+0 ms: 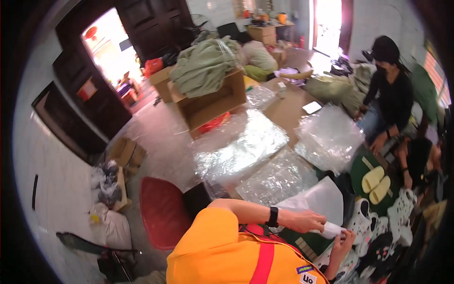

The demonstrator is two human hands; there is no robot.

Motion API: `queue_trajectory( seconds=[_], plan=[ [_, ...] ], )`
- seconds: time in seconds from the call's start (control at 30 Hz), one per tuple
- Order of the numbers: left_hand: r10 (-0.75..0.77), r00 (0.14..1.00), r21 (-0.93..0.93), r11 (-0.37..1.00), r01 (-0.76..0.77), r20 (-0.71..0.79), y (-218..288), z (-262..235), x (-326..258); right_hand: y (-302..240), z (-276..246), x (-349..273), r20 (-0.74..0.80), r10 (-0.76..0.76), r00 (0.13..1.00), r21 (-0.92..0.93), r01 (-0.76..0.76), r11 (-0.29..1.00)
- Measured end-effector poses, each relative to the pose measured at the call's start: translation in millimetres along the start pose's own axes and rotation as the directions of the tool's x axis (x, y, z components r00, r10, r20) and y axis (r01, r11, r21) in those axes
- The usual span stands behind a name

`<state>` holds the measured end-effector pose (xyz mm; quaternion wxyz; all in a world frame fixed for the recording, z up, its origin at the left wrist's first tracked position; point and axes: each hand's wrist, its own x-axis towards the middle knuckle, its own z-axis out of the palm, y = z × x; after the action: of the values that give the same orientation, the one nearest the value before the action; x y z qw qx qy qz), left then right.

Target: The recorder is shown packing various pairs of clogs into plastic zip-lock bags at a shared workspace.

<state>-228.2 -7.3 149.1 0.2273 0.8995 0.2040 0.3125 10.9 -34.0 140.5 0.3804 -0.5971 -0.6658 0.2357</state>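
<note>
My left hand [306, 220], with a black watch on the wrist, grips one end of a small white bag [332, 230]. At the bag's other end my right hand [344, 239] pinches it from below. Both hands are held over a dark green surface [309, 242]. A larger white sheet [322, 199] lies just behind them. White and black clogs [362, 222] are heaped right of my hands. A pair of yellow slippers [378, 179] lies further back.
Stacks of clear plastic bags [243, 146] [327, 135] [276, 179] cover the cardboard-topped table. A cardboard box [213, 105] holds green garments. A red stool [163, 213] stands at my left. A person in black [391, 90] sits at the right, another person [418, 158] below them.
</note>
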Motion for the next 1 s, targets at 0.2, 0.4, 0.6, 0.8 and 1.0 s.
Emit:
queue_trajectory(
  seconds=[0.2, 0.4, 0.6, 0.8, 1.0],
  plan=[
    [-0.192, 0.981, 0.077, 0.979, 0.189, 0.031, 2.4, 4.2, 7.2, -23.0, 6.7, -0.8, 0.094, 0.125, 0.988, -0.087, -0.117, 0.989],
    [-0.040, 0.995, 0.271, 0.962, 0.014, 0.092, -11.4, 10.0, -5.8, 10.0, -1.0, -0.8, 0.007, -0.178, 0.984, -0.215, 0.175, 0.961],
    [-0.278, 0.960, 0.681, 0.697, 0.226, -0.034, -52.5, 1.2, -22.8, -26.2, -14.6, -12.0, 0.468, -0.278, 0.839, -0.043, 0.336, 0.941],
    [-0.258, 0.933, 0.783, 0.512, 0.353, -0.252, -82.3, -24.9, -48.3, -15.4, -14.4, -8.5, 0.405, -0.107, 0.908, -0.317, 0.250, 0.915],
    [-0.336, 0.855, 0.666, 0.536, 0.518, -0.395, -55.6, -74.4, -32.2, -35.2, -10.4, -3.8, 0.133, -0.242, 0.961, -0.307, 0.272, 0.912]
  ],
)
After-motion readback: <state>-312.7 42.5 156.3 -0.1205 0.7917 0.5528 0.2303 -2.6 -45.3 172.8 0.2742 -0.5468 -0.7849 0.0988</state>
